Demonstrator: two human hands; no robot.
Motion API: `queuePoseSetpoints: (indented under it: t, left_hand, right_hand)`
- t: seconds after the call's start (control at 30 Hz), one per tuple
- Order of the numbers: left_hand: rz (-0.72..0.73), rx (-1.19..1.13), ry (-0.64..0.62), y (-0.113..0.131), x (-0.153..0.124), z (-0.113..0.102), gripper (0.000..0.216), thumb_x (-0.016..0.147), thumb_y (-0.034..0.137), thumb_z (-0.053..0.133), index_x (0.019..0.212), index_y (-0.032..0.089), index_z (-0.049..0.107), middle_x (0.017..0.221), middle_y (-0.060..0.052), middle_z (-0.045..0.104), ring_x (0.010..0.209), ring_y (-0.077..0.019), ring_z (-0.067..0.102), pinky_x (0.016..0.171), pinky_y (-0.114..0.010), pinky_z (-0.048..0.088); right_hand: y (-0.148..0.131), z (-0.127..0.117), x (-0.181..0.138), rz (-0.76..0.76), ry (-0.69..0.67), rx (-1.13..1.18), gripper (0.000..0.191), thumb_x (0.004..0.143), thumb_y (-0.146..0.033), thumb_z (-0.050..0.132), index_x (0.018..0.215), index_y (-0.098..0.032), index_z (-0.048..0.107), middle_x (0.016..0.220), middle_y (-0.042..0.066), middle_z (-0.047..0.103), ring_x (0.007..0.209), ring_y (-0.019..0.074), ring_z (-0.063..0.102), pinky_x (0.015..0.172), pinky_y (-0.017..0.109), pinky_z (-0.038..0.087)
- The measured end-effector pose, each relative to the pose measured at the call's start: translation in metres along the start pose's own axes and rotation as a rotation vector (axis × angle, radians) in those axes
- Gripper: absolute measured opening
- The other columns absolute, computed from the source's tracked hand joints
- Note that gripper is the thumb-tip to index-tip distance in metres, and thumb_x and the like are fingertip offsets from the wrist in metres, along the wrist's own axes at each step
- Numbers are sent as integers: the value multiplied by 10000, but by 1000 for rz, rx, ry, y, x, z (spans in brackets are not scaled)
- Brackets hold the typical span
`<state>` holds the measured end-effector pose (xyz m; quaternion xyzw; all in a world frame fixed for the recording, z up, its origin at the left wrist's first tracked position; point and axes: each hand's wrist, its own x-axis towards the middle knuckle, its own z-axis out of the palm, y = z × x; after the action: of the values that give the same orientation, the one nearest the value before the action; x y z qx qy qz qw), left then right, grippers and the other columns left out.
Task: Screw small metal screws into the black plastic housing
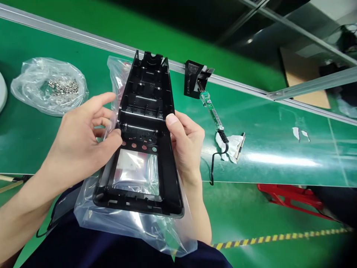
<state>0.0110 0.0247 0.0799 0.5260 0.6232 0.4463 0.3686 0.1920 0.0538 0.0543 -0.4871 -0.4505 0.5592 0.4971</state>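
Observation:
A long black plastic housing (147,100) is held open side up over my lap, with a clear plastic bag (134,223) under and around it. My right hand (185,145) grips the housing's right wall, thumb on the rim. My left hand (83,137) is at the housing's left edge near its middle, thumb pressed against the inner ledge, the other fingers curled loosely by the bag.
A clear bag of small metal screws (50,87) lies on the green bench at left. A soldering iron (212,109) leans from a black holder (193,78), with a white cloth (232,147) beside it. A red frame (290,195) stands on the green floor.

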Motion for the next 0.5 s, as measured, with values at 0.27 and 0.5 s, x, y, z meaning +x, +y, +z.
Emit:
queuePoseSetpoints:
  t: [0.27, 0.5]
  left_hand:
    - [-13, -7, 9, 4, 3, -2, 504, 703, 172, 652, 1205, 137, 625, 807, -6, 661, 584, -34, 583, 488, -61, 459]
    - [-310, -340, 29, 4, 1, 3, 725, 640, 198, 729, 1326, 150, 499, 1050, -28, 672, 800, -96, 663, 581, -99, 520]
  right_hand:
    - [-4, 2, 1, -12, 18, -2, 340, 848, -377, 699, 764, -99, 521, 687, 21, 408, 632, 91, 436, 577, 174, 424]
    - [8, 4, 2, -10, 32, 36, 344, 856, -397, 716, 922, -87, 582, 808, 44, 524, 783, 128, 544, 722, 208, 495]
